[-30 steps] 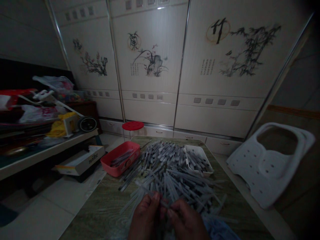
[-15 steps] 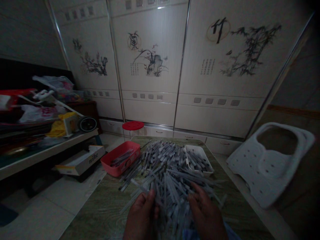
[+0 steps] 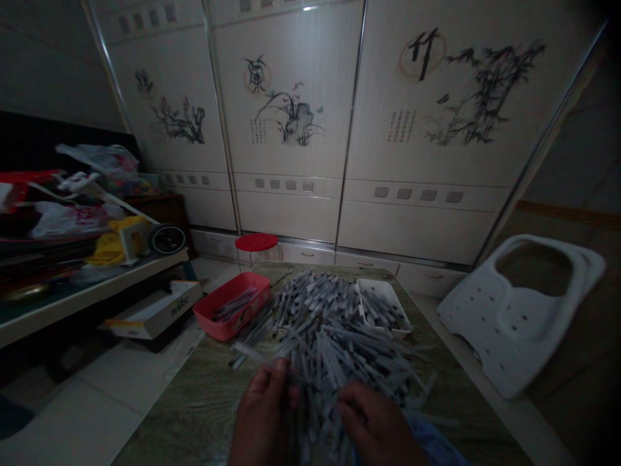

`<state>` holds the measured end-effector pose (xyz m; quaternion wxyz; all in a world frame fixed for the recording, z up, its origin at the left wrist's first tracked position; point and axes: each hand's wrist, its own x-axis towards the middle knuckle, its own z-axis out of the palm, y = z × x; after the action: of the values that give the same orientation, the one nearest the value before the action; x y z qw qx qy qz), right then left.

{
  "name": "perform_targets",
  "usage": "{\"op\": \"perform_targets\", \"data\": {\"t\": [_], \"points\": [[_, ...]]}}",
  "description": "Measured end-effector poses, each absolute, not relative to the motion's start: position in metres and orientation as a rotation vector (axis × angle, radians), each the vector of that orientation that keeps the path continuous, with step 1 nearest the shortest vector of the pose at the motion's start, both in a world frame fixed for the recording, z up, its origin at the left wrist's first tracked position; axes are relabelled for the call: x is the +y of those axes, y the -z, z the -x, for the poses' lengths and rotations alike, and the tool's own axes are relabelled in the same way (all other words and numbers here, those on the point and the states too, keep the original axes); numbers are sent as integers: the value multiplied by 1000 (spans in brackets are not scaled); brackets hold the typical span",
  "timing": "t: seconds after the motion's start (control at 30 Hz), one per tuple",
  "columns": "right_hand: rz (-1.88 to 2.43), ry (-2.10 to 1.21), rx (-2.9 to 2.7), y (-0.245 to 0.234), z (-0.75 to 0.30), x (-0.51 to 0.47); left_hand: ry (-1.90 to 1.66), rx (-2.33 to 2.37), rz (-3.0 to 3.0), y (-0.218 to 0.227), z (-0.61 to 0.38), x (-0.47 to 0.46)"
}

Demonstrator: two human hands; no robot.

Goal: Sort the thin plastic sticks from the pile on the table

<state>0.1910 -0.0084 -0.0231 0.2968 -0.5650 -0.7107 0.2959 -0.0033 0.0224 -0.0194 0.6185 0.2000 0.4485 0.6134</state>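
Note:
My left hand [image 3: 266, 404] is closed round a slim translucent pen [image 3: 248, 353]. Its pale end points up and left, and a thin dark part sticks out to the right of my fingers. Just right of that tip is my right hand [image 3: 371, 417], its fingers pinched together; whether anything small is between them cannot be made out. Under and beyond both hands spreads a large heap of similar grey, see-through pens [image 3: 315, 298], many with dark ends. Some blur hides the details.
On the wood-grain table [image 3: 179, 414] stand a red basket [image 3: 220, 330] at left and a white tray [image 3: 403, 318] at right, both holding pens. A red stool [image 3: 257, 242], a white folded plastic seat [image 3: 514, 323], a shoebox lid [image 3: 155, 314] and a cluttered bench [image 3: 145, 264] surround it.
My right hand has moved left from over the heap, its fingers closing beside the pen's tip. My left hand has shifted slightly left and up with the pen.

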Motion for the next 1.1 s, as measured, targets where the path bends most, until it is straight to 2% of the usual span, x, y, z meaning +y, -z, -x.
{"op": "perform_targets", "data": {"t": [0.17,0.4,0.7,0.83,0.97,1.1], "points": [[1662,-629,-1814,23,-226,-4,-1611,1116,-395,11,32,30],[1867,-449,-1702,33,-220,-1,-1475,1319,-724,19,24,25],[1641,-780,-1479,17,-212,-3,-1374,1425,-1487,14,14,17],[1495,-1075,-1325,9,-194,-11,-1286,1387,-1585,19,9,13],[1476,-1094,-1381,13,-186,-14,-1198,1427,-1639,21,3,11],[1468,-1073,-1333,23,-189,-9,-1481,1372,-1512,16,-3,8]]}}
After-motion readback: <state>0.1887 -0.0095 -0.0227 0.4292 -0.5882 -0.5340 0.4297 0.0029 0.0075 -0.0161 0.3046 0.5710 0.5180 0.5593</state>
